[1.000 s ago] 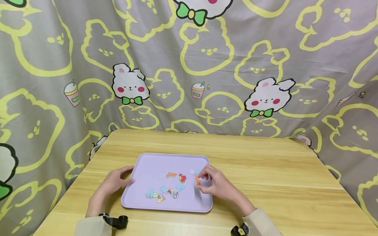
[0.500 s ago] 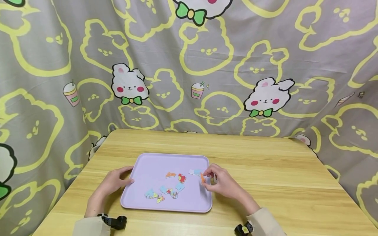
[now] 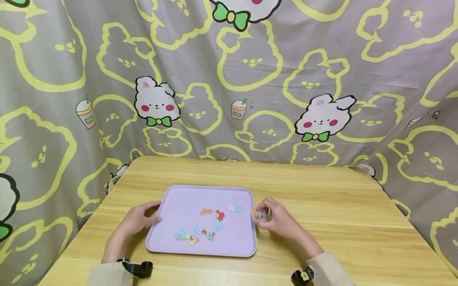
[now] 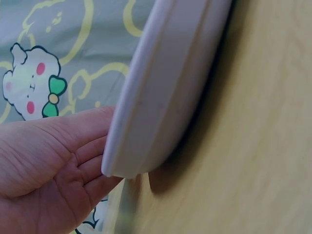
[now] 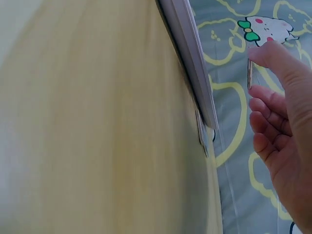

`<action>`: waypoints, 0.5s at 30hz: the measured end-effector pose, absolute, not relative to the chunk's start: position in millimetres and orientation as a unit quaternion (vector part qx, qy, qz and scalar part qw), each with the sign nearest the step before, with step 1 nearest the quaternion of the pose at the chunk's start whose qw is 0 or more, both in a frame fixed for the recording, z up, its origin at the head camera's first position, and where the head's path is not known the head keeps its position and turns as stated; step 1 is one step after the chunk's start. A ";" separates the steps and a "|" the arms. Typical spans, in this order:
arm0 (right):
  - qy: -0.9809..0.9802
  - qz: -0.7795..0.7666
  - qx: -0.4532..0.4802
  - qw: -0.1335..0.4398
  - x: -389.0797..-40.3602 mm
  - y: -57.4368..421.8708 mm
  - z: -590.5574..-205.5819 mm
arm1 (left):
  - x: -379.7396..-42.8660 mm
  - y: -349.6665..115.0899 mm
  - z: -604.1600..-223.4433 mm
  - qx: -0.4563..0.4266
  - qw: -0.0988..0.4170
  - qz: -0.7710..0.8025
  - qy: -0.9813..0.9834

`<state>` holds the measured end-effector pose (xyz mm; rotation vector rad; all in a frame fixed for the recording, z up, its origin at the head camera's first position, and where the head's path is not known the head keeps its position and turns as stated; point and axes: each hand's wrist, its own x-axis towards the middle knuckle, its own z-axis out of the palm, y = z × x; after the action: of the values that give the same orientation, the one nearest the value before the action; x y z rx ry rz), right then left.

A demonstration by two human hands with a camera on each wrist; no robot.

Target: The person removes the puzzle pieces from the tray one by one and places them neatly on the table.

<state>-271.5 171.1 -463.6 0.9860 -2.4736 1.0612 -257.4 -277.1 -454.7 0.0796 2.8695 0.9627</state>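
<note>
A lilac tray (image 3: 200, 252) lies on the wooden table. Beside its left edge my left hand (image 3: 137, 217) stays with fairly straight fingers touching the rim; in the left wrist view the fingertips disappear behind the tray wall (image 4: 161, 92). My right hand (image 3: 276, 216) is at the right edge and pinches a small orange paper puzzle piece (image 3: 255, 213) between thumb and forefinger. The right wrist view shows this piece (image 5: 250, 73) edge-on. A whitish piece (image 3: 262, 216) with a dark mark shows just beyond the rim, partly behind the fingers.
On the tray lie a blue-and-white piece (image 3: 235, 208), an orange piece (image 3: 206, 211), a red piece (image 3: 220, 215) and a group of joined colourful pieces (image 3: 205, 231). A cartoon-printed curtain (image 3: 200, 79) hangs behind the table (image 3: 322, 190).
My right hand has carried the orange piece rightward from over the tray to its right edge. The blue-and-white piece is now uncovered. My left hand has stayed in place.
</note>
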 end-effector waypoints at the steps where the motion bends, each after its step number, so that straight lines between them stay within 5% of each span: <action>1: -0.856 0.365 0.340 0.137 -271.9 172.7 -464.0 | -257.3 -277.0 -454.4 0.026 0.056 0.317 0.947; 15: -0.880 0.341 0.304 0.129 -274.7 191.3 -465.4 | -256.7 -277.6 -454.7 0.024 0.057 0.320 0.945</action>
<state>-274.7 191.3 -465.4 0.8851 -2.5592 0.9910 -256.7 -277.6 -454.7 0.0742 2.8670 0.9695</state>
